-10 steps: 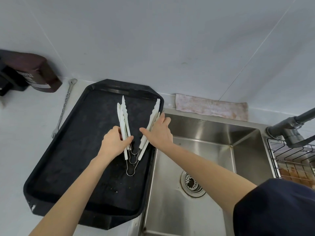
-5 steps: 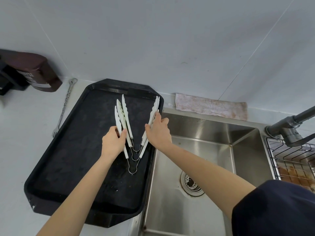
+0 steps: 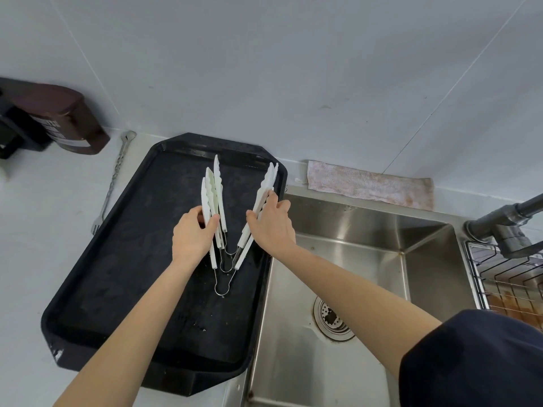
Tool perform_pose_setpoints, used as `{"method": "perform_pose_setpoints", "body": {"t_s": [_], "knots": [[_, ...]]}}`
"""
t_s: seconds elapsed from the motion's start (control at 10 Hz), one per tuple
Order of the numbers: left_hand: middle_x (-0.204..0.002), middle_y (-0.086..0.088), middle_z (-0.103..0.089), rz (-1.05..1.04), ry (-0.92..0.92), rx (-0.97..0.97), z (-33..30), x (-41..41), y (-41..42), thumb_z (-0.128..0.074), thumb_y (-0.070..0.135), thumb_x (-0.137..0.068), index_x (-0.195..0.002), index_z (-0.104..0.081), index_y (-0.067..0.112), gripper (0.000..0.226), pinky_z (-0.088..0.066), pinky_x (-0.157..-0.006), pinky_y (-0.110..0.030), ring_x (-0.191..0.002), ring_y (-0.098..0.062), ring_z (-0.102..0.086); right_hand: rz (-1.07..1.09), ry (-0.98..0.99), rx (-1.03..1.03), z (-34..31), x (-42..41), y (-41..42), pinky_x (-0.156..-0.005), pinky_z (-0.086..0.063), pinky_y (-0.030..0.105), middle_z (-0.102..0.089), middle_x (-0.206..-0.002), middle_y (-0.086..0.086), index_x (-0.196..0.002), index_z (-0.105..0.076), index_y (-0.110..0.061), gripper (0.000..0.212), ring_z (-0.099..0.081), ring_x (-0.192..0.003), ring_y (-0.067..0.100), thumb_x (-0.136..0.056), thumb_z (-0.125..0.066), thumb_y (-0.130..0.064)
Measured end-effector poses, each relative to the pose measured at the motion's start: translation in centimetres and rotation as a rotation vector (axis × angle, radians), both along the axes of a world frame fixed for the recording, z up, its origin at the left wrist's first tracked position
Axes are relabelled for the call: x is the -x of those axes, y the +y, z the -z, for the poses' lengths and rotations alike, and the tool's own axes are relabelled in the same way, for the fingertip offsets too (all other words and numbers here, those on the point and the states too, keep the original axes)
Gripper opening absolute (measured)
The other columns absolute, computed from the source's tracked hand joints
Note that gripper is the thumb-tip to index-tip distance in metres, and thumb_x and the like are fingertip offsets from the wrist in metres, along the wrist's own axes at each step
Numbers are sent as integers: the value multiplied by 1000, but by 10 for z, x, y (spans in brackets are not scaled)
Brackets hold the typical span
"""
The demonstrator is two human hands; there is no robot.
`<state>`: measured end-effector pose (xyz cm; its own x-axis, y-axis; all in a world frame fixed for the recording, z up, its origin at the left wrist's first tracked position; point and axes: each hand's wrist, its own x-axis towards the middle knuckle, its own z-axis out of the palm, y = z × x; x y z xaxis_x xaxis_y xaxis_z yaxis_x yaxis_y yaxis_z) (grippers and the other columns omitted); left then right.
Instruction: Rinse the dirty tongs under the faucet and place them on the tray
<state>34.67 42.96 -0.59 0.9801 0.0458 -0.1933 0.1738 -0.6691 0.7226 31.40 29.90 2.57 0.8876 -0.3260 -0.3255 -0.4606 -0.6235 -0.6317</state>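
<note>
Several white plastic tongs (image 3: 216, 183) with wire spring ends lie stacked in a V over the black tray (image 3: 123, 259). My left hand (image 3: 192, 239) grips the left arms of the stack. My right hand (image 3: 271, 227) holds the right arms near the tray's right rim. The wire loops (image 3: 222, 286) point toward me, the white tips toward the wall. The dark faucet (image 3: 508, 221) stands at the right, beyond the steel sink (image 3: 367, 248); no water is visible.
A pinkish cloth (image 3: 370, 185) lies on the ledge behind the sink. A wire rack (image 3: 505, 277) sits at the sink's right. A metal fork (image 3: 113, 183) lies left of the tray, and a brown container (image 3: 63, 118) stands at the far left.
Both hands have slid a little farther up the tongs toward the wall, and the stack has shifted with them. The V stays spread.
</note>
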Motion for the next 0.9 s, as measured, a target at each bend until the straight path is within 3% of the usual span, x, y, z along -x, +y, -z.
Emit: {"method": "perform_pose_setpoints", "body": {"t_s": [0.2,0.3,0.5,0.7,0.9], "knots": [[-104,-13,-52,84,-29,-76,2,3,-2,-50,21,-89,-115,-54,9,28,-36,-75,-31,-88,-27,-55,-8,-4,60,5,7,-2,-67,-38,33,-34,-128,14,-142,-19,-8,58,-53,-87,30,-94,-45,-29],[-114,-12,-49,103,-46,-67,0,7,-4,-51,21,-89,-123,-51,13,35,-36,-77,-29,-87,-21,-52,-22,-7,96,9,11,-6,-67,-40,32,-32,-129,13,-145,-15,-11,65,-57,-97,30,-92,-48,-31],[-122,-14,-48,120,-52,-36,2,7,-2,-51,24,-91,-129,-47,16,39,-35,-83,-29,-109,-30,-52,-68,-14,118,12,12,-13,-70,-40,32,-31,-135,10,-148,-12,-13,69,-56,-108,29,-93,-49,-35],[-131,-14,-44,172,-13,-368,4,5,1,-38,38,-95,-138,-38,17,48,-36,-95,-44,-121,-33,-35,-186,-13,253,14,13,-15,-92,-41,36,-33,-135,12,-149,-8,-9,72,-42,-121,27,-95,-44,-39],[-141,-15,-36,174,32,-405,-1,6,-4,-31,42,-96,-144,-29,14,55,-28,-104,-47,-128,-34,-31,-150,-13,206,9,16,-24,-104,-30,40,-27,-145,10,-148,-12,-11,67,-32,-131,28,-94,-42,-38]]}}
